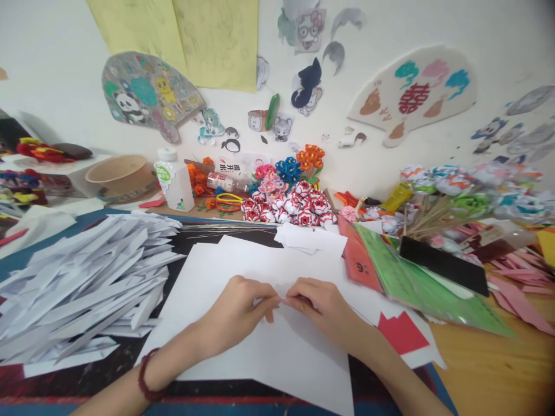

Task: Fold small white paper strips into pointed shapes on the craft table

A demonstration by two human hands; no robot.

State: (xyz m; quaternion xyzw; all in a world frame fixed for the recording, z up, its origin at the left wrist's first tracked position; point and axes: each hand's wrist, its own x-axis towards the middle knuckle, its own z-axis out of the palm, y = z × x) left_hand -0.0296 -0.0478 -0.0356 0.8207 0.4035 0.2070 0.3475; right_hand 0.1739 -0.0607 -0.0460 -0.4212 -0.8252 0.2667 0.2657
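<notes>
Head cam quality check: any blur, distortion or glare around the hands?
Head view: even, soft light, no hard shadows or glare. Left hand and right hand are fairly sharp, pinching a small piece over the white sheet. Wide-angle bending shows at the edges; the paper flowers on sticks at right are smeared, and the white folded strips are soft.

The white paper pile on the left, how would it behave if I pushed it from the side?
The paper pile looks loose and uneven, so pieces would likely slide apart and scatter. The folded strips seem thin and light, probably bending easily. Some overhang the sheet, so they might drag across it.
</notes>
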